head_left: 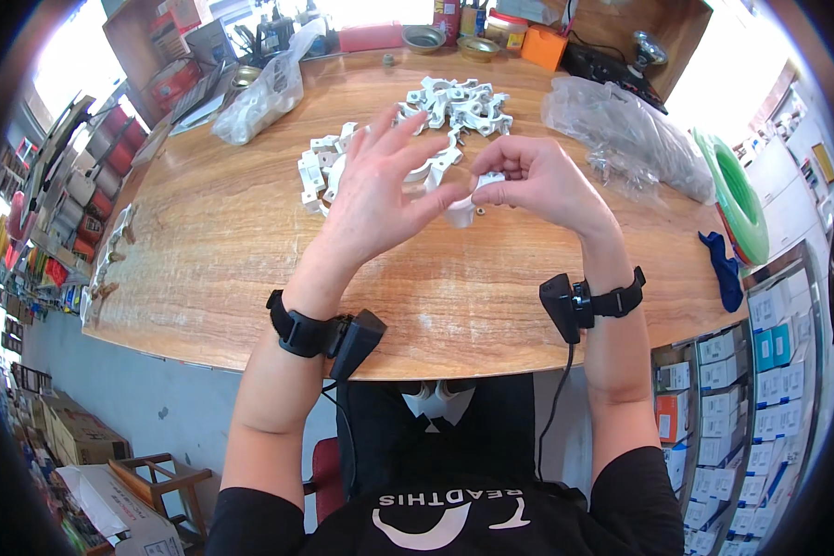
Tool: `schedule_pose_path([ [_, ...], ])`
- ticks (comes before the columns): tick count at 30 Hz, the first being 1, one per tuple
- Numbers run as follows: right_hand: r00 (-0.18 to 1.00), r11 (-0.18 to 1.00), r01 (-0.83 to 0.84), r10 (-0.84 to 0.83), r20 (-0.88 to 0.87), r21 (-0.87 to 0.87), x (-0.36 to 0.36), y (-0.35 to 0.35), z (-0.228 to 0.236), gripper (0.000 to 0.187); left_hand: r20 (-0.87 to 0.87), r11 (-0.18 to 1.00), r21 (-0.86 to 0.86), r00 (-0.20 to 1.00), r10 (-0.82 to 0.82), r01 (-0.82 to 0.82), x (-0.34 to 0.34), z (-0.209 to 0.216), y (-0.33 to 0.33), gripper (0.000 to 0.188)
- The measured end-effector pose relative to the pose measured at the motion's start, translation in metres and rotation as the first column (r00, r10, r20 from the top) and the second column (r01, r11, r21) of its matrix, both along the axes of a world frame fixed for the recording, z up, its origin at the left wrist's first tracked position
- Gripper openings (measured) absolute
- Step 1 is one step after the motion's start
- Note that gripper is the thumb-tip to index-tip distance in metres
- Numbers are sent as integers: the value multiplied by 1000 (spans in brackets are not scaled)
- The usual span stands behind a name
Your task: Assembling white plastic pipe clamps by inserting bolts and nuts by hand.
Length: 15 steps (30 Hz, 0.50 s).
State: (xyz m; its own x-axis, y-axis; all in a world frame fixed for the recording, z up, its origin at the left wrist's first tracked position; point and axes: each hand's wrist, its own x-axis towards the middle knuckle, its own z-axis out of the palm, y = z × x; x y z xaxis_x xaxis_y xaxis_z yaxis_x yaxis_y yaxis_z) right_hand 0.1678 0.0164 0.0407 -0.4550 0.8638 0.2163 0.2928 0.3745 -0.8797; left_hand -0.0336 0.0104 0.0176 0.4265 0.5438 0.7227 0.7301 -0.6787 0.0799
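Note:
Between the thumb and fingers of my right hand [554,188] is a small white plastic clamp [462,213], a curved piece with a block-like end. My left hand [372,193] is spread open just left of it, its thumb tip at or very near the clamp; whether they touch I cannot tell. Behind my hands lies a heap of similar white clamps [454,104]. More loose white clamp pieces [314,173] lie beside and partly behind my left hand. A tiny nut-like piece [481,211] rests on the wood by the held clamp.
The wooden table [204,278] carries a clear plastic bag [267,93] at back left and a larger bag [621,134] at right. Beyond that stand a green coil [732,190] and a dark blue cloth [721,271]. Metal bowls [423,37] and an orange box [544,46] line the back.

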Motion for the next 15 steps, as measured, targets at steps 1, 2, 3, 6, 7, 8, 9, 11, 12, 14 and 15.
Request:
schedule_pose_path([
  [1,998,998,-69,69,1,9,1,1,-2,19,1,1000,1,1000,-1,1,0,1,-1,50],
  [2,998,998,-68,68,2,9,0,1,-3,19,56,957,-239,986,-156,165,1,2,-2,52],
  [3,998,996,-61,62,-3,57,-1,0,-4,19,146,831,-453,946,-289,324,2,3,-2,53],
  [6,998,995,-46,49,-35,91,-2,4,-6,18,343,633,-637,897,-278,440,8,6,-13,56],
  [7,998,997,-31,36,-58,77,-2,6,-7,18,344,633,-637,897,-278,440,10,3,-11,56],
  [8,998,997,-31,36,-57,77,-4,6,-9,18,442,618,-595,852,-281,513,13,-2,-8,57],
  [9,985,996,-8,23,-174,83,-8,6,-10,17,535,603,-546,796,-283,582,14,-5,-6,59],
  [11,957,996,8,17,-291,87,-13,5,-9,17,637,554,-537,736,-228,636,14,-4,-6,57],
  [12,954,991,103,-74,-292,84,-14,2,-5,15,727,505,-516,666,-168,692,14,-4,-6,56],
  [14,942,976,203,-172,-289,82,-13,3,-4,14,751,498,-501,642,-158,708,14,-3,-5,55],
  [15,959,982,186,-177,-219,20,-10,5,-5,13,772,492,-486,618,-146,723,14,-3,-5,54],
])
